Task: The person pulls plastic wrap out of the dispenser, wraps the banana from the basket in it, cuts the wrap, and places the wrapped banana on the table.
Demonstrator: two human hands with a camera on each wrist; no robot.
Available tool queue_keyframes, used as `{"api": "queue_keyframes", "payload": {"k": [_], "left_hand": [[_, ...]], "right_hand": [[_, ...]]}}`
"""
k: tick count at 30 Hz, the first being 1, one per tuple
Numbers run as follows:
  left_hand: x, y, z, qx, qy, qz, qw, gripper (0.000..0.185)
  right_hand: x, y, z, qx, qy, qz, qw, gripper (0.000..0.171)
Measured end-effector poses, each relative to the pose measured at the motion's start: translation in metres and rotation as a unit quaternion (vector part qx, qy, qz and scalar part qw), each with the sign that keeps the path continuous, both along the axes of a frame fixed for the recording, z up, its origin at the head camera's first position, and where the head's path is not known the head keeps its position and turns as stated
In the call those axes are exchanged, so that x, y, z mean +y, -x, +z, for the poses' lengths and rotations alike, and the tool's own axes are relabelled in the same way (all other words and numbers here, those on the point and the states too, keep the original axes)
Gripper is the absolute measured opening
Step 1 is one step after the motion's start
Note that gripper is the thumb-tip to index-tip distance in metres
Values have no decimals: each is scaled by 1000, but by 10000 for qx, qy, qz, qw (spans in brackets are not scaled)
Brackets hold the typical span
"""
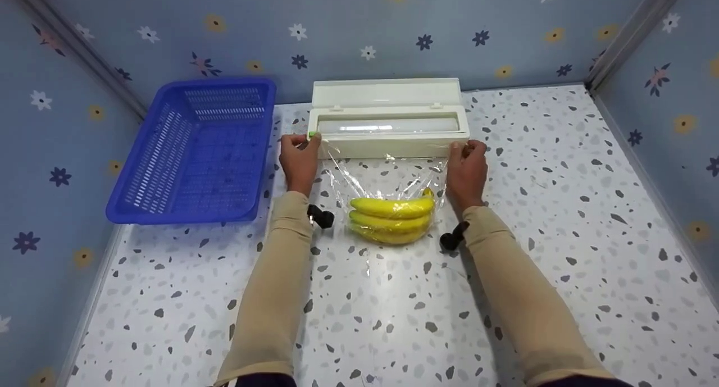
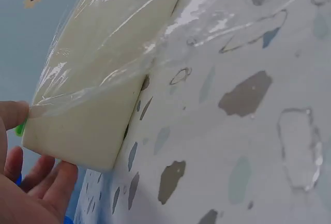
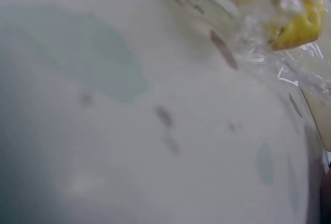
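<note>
A white cling-film dispenser (image 1: 387,130) lies at the back centre with its lid (image 1: 386,92) folded open. Clear film (image 1: 387,176) runs from its front edge down over a bunch of yellow bananas (image 1: 392,215) on the table. My left hand (image 1: 300,146) grips the box's left end, thumb on the small green slider (image 1: 311,135). The left wrist view shows the thumb (image 2: 10,114) at the green slider (image 2: 20,128), on the film-covered corner of the dispenser (image 2: 98,79), fingers curled below. My right hand (image 1: 469,149) holds the right front corner with curled fingers.
A blue plastic basket (image 1: 196,151) stands empty to the left of the dispenser. The speckled table (image 1: 561,218) is walled on three sides by flowered blue panels (image 1: 663,95). The right wrist view is blurred, with the wrapped bananas (image 3: 297,25) at its top right.
</note>
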State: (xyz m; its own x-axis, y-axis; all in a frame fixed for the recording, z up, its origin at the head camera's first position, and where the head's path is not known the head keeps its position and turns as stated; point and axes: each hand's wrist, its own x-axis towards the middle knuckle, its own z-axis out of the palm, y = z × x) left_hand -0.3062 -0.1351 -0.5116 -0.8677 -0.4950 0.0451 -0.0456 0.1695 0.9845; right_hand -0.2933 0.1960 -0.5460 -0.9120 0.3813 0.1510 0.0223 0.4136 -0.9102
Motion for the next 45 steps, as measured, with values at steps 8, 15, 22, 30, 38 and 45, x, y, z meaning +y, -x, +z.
{"api": "queue_keyframes", "payload": {"k": [8,15,22,30,38,45], "left_hand": [[1,-9,-5,-762,510,-50,9958,43],[6,-13,-4,-524,-120,-436,9976,37],[16,-16,6,31,-634,-777,9950,16],[22,-26,16,374,-1227,-1121,9854,16],[24,-41,29,753,-1251,-1378,9796,13],[27,-55,35,1060,-1168,-1538,9754,13]], "right_hand": [[0,-2,-1,134,181,-19,9997,39],[0,-1,0,179,370,51,9991,32],[-2,-1,-1,706,900,-22,9934,23],[5,-7,-1,953,1268,-380,9866,20],[5,-10,1,405,1825,55,9824,23],[4,-11,-2,551,1800,31,9821,28]]}}
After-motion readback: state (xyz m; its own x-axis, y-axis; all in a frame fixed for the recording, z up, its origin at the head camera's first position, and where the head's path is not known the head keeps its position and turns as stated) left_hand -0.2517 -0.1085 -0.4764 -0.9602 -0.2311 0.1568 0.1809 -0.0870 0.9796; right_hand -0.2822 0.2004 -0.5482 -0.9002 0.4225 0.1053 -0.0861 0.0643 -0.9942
